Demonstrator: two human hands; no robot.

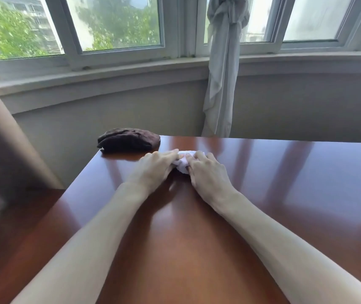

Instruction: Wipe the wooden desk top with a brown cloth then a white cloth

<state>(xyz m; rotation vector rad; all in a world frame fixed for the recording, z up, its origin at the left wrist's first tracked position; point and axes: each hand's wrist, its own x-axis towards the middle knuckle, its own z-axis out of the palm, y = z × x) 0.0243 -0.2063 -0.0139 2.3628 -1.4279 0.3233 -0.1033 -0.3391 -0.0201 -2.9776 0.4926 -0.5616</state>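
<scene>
Far left: a blurred beige upright surface (6,137), too soft to identify, standing beside the desk's left edge.

Next over, at the far left corner of the wooden desk top (263,194): the brown cloth (128,140), bunched into a low folded heap, resting on the glossy surface right at the corner, apart from both hands and untouched.

Just right of that heap, near the far edge: the left hand (153,166), palm down, fingers bent at the knuckles and closed onto the left side of the white cloth (184,165) — gripping it, pressed against the wood.

Between the two hands: that white cloth, crumpled into a small wad, lying on the desk top near the far edge, mostly covered, only a pale strip showing in the gap.

On its right side: the right hand (208,174), likewise palm down, fingers curled over the wad and holding it, thumb tucked toward the cloth. Both forearms bare, stretched forward from the bottom corners and converging on the cloth.

Further right: broad reddish-brown polished wood carrying pale window reflections.

Behind the desk: a curved grey wall and sill (109,73), windows (113,23) with green trees outside on the left — and a knotted grey curtain (223,69) hanging right of centre, down behind the desk's far edge.
</scene>
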